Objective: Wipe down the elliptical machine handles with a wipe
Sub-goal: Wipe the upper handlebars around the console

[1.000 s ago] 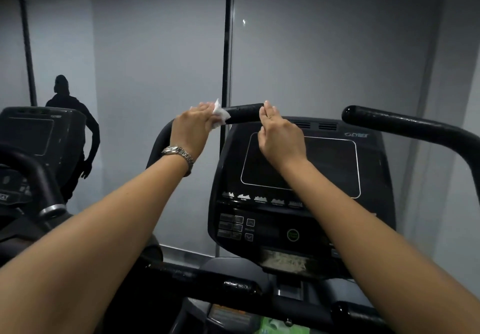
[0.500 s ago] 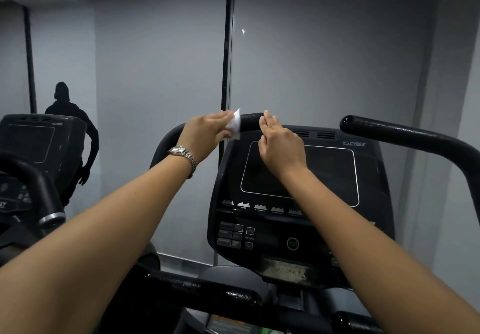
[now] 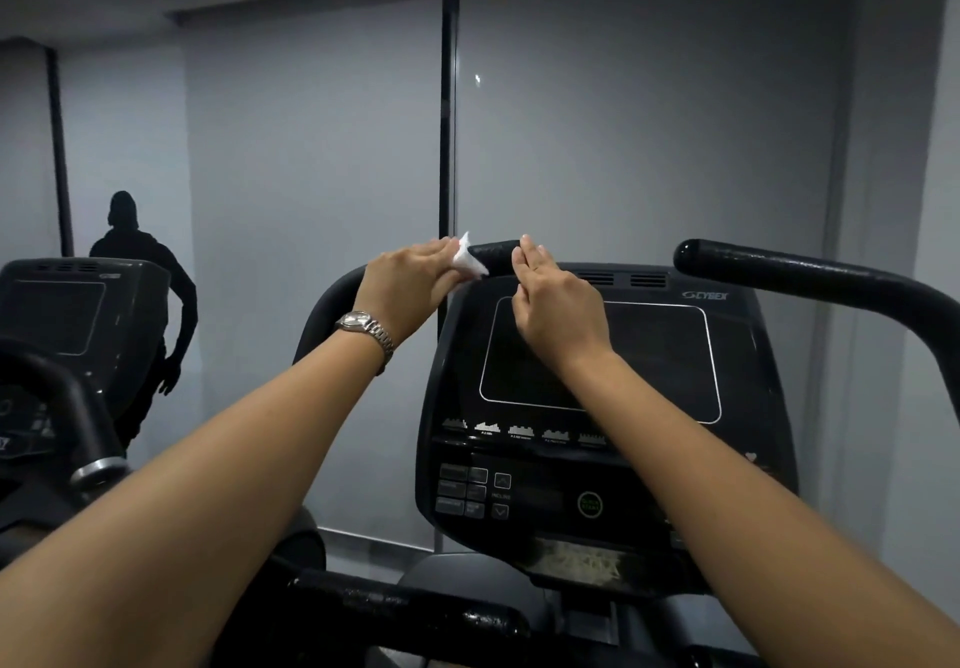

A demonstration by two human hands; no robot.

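The elliptical's left handle (image 3: 493,254) is a black curved bar rising from the lower left to its tip above the console. My left hand (image 3: 402,285), with a metal watch on the wrist, holds a small white wipe (image 3: 467,265) against the bar near its tip. My right hand (image 3: 550,304) lies at the bar's end with fingers straight and pointing up, touching it. The right handle (image 3: 779,270) sticks out untouched at the right.
The black console (image 3: 602,407) with its dark screen and buttons sits under my hands. A lower crossbar (image 3: 415,610) runs across the bottom. Another machine (image 3: 67,314) stands at left, with a dark figure (image 3: 135,262) beyond it. Grey wall panels lie ahead.
My left hand has slid the wipe rightward along the left handle toward its tip, closing the gap to my right hand. The right hand has hardly moved.
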